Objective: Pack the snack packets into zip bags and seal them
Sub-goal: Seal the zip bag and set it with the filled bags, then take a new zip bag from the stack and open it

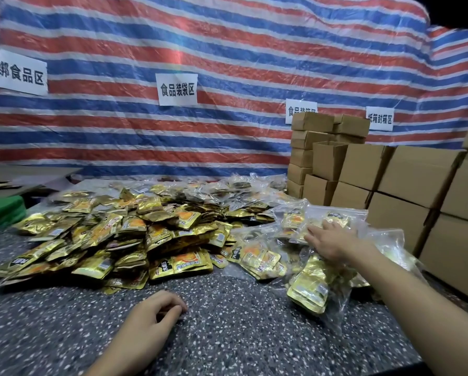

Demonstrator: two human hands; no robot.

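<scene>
Stacking looks to be the step in hand. The right hand (333, 240) lies palm down, fingers stretched and slightly spread, on a filled zip bag (338, 217). That bag tops the heap of filled bags (311, 286) along the right edge of the desk (227, 321), just in front of the cardboard boxes (406, 172). Whether its zip is fully closed cannot be told, as the clear film is too glossy.

To do this well, I would push the trapped air out first, then run the flat hand along the strip from one end to the other. The bag should then lie flat and be less likely to slide off its slick neighbours. The heap seems to spill toward the near right corner, so the bag is better set toward the far side, against the boxes.

The left hand (157, 310) rests on bare desk near the front edge, fingers loosely curled, holding nothing. It is free to steady the heap or reach for more. Loose snack packets (135, 234) lie in a broad gold pile across the desk's left and middle, so by my judgement much of the task remains.
</scene>
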